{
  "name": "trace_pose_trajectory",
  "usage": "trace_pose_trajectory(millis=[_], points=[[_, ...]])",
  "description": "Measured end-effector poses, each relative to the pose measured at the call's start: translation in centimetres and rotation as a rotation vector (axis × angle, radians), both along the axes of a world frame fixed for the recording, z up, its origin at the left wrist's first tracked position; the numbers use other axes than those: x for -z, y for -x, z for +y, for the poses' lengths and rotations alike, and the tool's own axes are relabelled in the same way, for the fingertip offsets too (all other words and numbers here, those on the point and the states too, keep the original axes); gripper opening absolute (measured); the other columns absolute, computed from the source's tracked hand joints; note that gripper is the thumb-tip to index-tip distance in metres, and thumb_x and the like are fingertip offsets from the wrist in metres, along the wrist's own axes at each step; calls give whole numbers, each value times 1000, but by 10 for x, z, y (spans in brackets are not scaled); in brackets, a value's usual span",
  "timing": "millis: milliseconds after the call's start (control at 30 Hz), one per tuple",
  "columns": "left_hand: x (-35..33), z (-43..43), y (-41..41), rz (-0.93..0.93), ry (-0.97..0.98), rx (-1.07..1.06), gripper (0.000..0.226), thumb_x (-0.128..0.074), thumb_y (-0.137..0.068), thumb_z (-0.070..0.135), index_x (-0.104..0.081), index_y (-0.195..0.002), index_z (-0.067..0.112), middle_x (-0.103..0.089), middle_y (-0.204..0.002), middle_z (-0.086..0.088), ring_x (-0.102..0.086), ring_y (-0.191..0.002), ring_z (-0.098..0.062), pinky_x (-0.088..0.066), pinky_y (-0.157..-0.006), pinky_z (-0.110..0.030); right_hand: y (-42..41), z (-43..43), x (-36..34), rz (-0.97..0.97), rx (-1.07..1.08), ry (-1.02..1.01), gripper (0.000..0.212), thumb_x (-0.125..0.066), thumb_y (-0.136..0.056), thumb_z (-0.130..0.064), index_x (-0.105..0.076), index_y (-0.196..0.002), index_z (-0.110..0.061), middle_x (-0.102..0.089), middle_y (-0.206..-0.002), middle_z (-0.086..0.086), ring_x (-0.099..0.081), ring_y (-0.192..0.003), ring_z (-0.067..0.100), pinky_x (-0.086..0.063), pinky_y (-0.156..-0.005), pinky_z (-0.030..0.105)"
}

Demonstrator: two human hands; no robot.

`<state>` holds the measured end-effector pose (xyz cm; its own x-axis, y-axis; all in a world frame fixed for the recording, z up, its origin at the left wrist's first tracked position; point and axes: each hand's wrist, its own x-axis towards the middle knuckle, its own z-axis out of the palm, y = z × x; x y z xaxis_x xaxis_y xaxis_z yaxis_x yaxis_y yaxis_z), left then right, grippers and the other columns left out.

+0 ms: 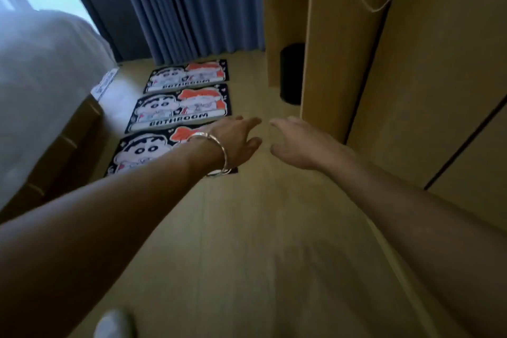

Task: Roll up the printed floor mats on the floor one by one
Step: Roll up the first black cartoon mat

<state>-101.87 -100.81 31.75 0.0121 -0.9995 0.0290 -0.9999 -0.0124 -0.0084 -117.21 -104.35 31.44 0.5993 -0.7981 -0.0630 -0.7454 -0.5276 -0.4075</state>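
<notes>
Three printed mats lay flat in a row toward the curtain [189,3]. Nearest mat [148,149] ahead and leftward, long axis crosswise. Left hand [236,137] over its right end, right hand [299,143] beyond it. Both empty, fingers spread.

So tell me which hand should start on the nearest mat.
Left, probably. The left hand reaches out over the nearest mat's right end; the right hand is over bare floor beside it. Both are open and empty.
</notes>
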Motion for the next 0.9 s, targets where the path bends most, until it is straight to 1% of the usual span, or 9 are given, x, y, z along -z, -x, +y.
trace_pose_trajectory(millis=[100,167,267,333,400,467,667,800,900], points=[[34,-7,-59,-3,-85,-13,53,-41,-95,45,-31,-145,29,-45,-141,-3,-49,-123,-23,-44,-97,-37,-38,1,33,45,11,-97,53,-47,-95,-35,-30,-145,-26,-27,-152,6,-40,-131,28,-38,-99,37],[55,-27,-102,6,-89,-10,52,-41,-96,43,-33,-144,27,-48,-139,-5,-49,-124,-26,-42,-101,-37,-63,-8,57,59,39,-100,51,-45,-95,-35,-33,-143,-23,-33,-146,7,-42,-128,29,-39,-99,37],[108,-59,-155,9,-73,18,52,-41,-95,43,-35,-143,25,-53,-135,-9,-52,-120,-28,-43,-99,-36,-102,-31,103,150,106,-107,51,-45,-94,-32,-34,-142,-19,-37,-142,10,-42,-127,30,-39,-101,37],[159,-69,-183,81,-145,17,52,-42,-96,41,-34,-144,24,-52,-135,-11,-51,-121,-29,-42,-98,-37,-132,-38,140,205,120,-138,50,-47,-93,-32,-37,-140,-19,-40,-139,10,-45,-125,30,-40,-100,36],[204,-69,-203,81,-275,70,54,-42,-96,43,-31,-146,26,-50,-136,-8,-49,-124,-27,-43,-95,-37,-158,-36,169,278,96,-203,48,-48,-94,-32,-39,-139,-18,-42,-138,8,-46,-124,28,-40,-99,35],[220,-83,-226,94,-303,109,53,-42,-96,44,-31,-145,28,-50,-137,-6,-50,-123,-26,-44,-92,-35,-174,-46,179,330,90,-202,47,-48,-94,-31,-39,-138,-18,-41,-139,7,-44,-125,27,-40,-100,35],[178,-149,-312,302,-199,121,49,-42,-97,40,-36,-143,25,-56,-132,-8,-54,-117,-28,-45,-96,-34,-265,-108,118,368,143,-136,50,-47,-94,-38,-37,-140,-18,-38,-142,9,-44,-125,31,-39,-102,40],[158,-147,-381,377,-243,66,50,-39,-96,46,-30,-144,35,-50,-138,3,-50,-122,-20,-45,-98,-37,-354,-139,63,336,71,-97,56,-48,-95,-39,-29,-146,-26,-36,-145,3,-44,-128,24,-39,-100,36],[164,-157,-429,370,-281,-58,51,-41,-96,43,-30,-145,31,-50,-139,0,-50,-123,-23,-43,-98,-35,-406,-171,57,322,-20,-44,48,-49,-93,-33,-41,-139,-21,-44,-139,7,-46,-124,26,-41,-99,36]])
